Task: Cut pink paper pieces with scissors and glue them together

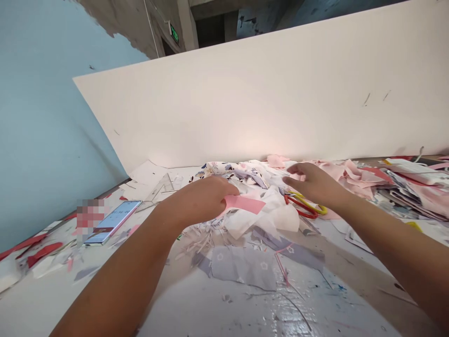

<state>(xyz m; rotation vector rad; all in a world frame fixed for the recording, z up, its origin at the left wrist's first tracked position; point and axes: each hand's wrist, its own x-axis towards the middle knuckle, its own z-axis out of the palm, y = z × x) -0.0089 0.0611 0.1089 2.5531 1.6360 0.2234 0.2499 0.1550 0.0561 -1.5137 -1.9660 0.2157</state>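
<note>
Fingers (pixel 229 188) of the left hand (pixel 196 201) lie together against the near end of a pink fabric strip (pixel 243 204), its long axis running sideways over white cloth (pixel 245 225) toward the right hand (pixel 315 185), whose fingers (pixel 293 177) stand apart, farther off.
</note>
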